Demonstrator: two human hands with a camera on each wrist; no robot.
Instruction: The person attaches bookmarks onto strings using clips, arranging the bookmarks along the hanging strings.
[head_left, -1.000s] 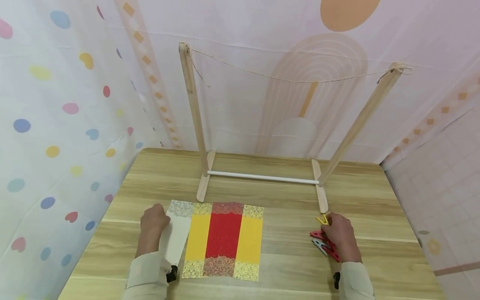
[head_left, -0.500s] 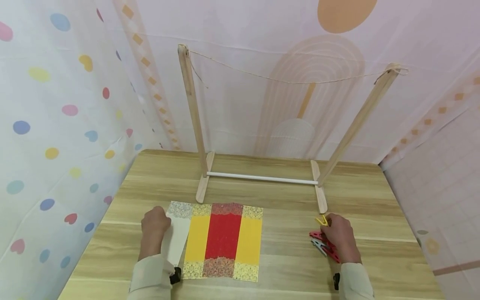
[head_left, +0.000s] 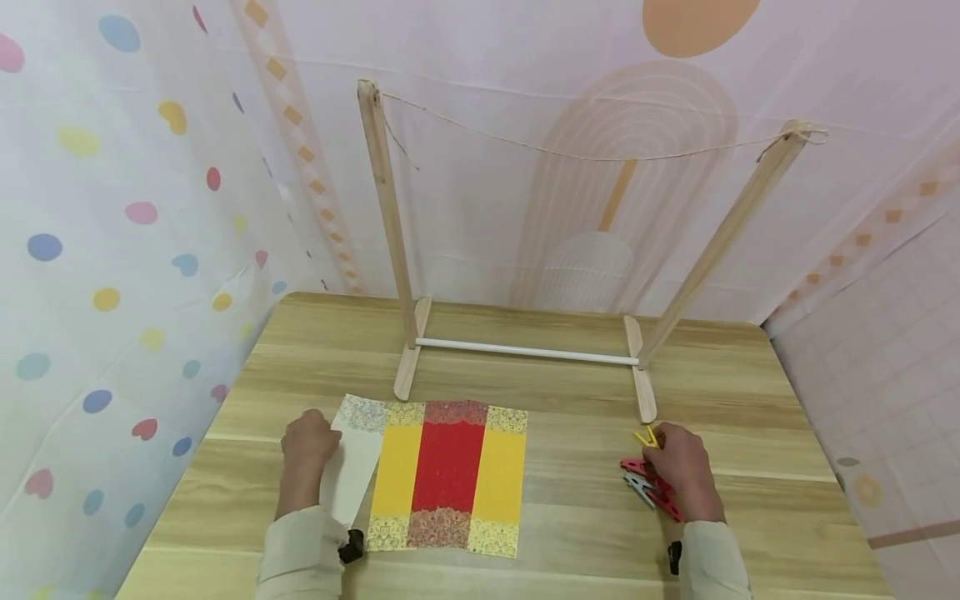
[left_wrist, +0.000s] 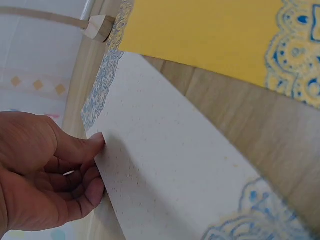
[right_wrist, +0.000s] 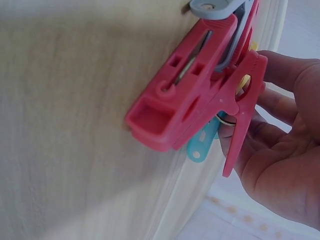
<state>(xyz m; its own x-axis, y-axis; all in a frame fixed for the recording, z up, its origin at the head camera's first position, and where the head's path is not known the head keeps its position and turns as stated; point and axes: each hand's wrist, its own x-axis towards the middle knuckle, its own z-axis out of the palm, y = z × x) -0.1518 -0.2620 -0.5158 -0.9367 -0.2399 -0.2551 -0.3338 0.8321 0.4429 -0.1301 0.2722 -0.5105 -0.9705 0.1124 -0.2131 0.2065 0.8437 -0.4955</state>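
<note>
My left hand (head_left: 309, 442) pinches the left edge of a white paper strip (left_wrist: 145, 135) with patterned ends; in the left wrist view the thumb lies on top, the fingers beneath. Right of it, yellow strips (head_left: 397, 471) flank a red strip (head_left: 448, 467), all lying flat with lacy patterned ends. On the right, my right hand (head_left: 682, 467) holds a yellow clothespin (head_left: 645, 437) between thumb and fingers. Red clothespins (right_wrist: 190, 85), a grey clothespin (right_wrist: 215, 7) and a teal clothespin (right_wrist: 199, 145) cluster beside that hand, largely hiding the yellow one in the right wrist view.
Behind the papers stands a wooden frame: a left post (head_left: 390, 217), a right post (head_left: 720, 250), a white rod (head_left: 525, 350) low between them, and a sagging string (head_left: 525, 152) tied across the tops. Patterned cloth (head_left: 465, 250) hangs along the back of the wooden table (head_left: 577, 517).
The camera view shifts slightly. Both hands stay in nearly the same places, the left on the white paper strip and the right at the clothespins.
</note>
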